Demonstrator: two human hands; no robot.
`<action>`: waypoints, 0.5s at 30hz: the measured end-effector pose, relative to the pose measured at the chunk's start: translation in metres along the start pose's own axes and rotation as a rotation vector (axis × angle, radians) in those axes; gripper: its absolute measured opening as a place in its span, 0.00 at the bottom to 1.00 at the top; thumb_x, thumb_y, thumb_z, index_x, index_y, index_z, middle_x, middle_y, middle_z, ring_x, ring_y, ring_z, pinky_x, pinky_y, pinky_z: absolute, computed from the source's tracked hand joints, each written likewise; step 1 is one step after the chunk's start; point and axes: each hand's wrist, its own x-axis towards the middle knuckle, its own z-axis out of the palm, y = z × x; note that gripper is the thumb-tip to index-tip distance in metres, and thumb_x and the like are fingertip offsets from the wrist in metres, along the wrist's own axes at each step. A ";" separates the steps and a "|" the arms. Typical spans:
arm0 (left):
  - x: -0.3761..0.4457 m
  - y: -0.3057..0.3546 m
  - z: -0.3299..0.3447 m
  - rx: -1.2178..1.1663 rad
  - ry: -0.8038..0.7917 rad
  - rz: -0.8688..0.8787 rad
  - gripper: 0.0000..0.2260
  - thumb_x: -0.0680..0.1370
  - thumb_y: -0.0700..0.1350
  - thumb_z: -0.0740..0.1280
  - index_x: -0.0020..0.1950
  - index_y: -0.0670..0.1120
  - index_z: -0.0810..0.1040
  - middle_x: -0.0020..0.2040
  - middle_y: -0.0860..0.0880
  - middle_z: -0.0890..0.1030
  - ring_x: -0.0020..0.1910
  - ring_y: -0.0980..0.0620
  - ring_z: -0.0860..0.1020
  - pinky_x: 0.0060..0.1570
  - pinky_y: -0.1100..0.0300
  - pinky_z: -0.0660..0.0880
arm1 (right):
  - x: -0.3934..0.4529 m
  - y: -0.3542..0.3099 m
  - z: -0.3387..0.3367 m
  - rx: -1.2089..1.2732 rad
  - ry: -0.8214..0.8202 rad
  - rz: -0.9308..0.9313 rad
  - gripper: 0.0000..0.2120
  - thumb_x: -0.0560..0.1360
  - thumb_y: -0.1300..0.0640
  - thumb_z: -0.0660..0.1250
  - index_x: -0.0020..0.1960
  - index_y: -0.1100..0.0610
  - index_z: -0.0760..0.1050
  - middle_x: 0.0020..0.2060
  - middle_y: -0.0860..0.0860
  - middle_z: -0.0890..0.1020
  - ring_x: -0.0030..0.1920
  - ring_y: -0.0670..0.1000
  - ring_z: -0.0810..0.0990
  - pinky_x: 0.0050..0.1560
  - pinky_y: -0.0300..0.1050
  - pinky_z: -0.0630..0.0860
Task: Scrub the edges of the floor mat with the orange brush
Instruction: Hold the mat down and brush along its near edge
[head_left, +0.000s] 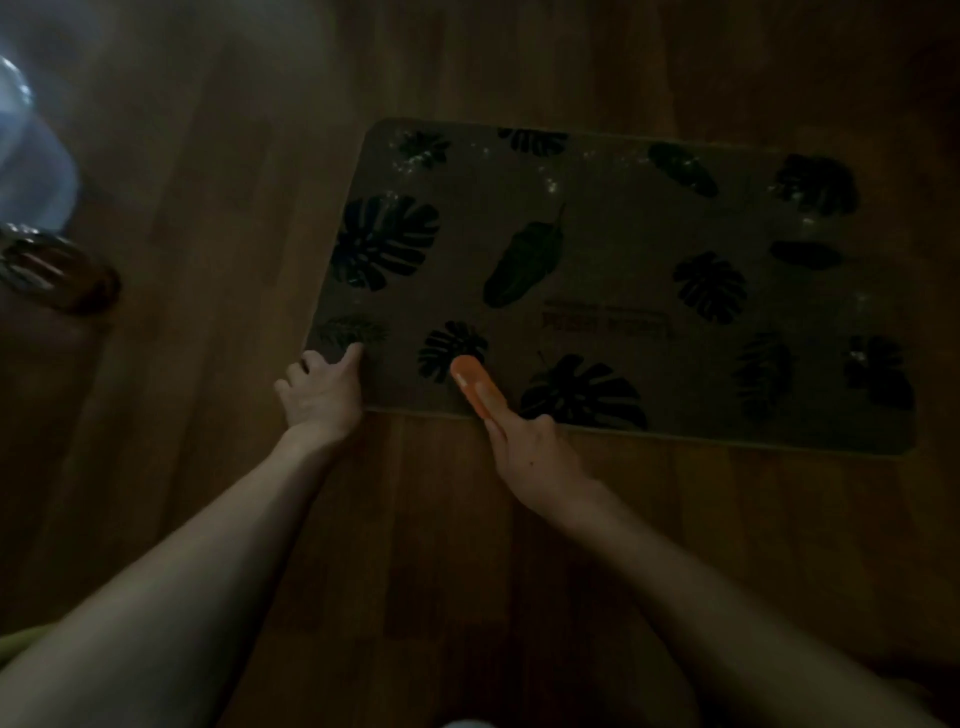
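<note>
A grey floor mat printed with dark leaves lies on the wooden floor in dim light. My left hand rests on the mat's near left corner, its fingers curled over the edge and the thumb lying on the mat. My right hand grips the orange brush by its handle. The brush head lies on the mat just inside the near edge, pointing away from me.
Wooden floorboards surround the mat. A blurred pale object and a dark brownish item sit at the far left. A bit of green cloth shows at the lower left edge.
</note>
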 end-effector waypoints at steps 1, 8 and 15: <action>0.001 0.006 0.003 -0.004 -0.043 -0.003 0.25 0.84 0.45 0.55 0.79 0.59 0.52 0.75 0.32 0.57 0.72 0.29 0.60 0.68 0.35 0.61 | -0.006 0.009 -0.004 0.031 0.020 0.021 0.25 0.85 0.44 0.49 0.80 0.37 0.46 0.38 0.54 0.72 0.30 0.50 0.72 0.29 0.44 0.66; -0.008 0.043 0.014 -0.010 -0.025 0.120 0.31 0.82 0.43 0.62 0.81 0.50 0.51 0.80 0.41 0.49 0.76 0.32 0.52 0.71 0.36 0.61 | -0.031 0.084 -0.024 -0.022 0.158 0.251 0.25 0.84 0.41 0.47 0.79 0.34 0.44 0.44 0.57 0.79 0.33 0.51 0.73 0.31 0.44 0.64; -0.036 0.137 0.024 0.116 -0.026 0.503 0.27 0.80 0.49 0.63 0.77 0.52 0.60 0.77 0.46 0.57 0.74 0.37 0.57 0.66 0.38 0.69 | -0.029 0.039 -0.030 0.041 0.059 0.117 0.29 0.85 0.51 0.50 0.78 0.33 0.39 0.42 0.56 0.70 0.32 0.52 0.69 0.40 0.49 0.69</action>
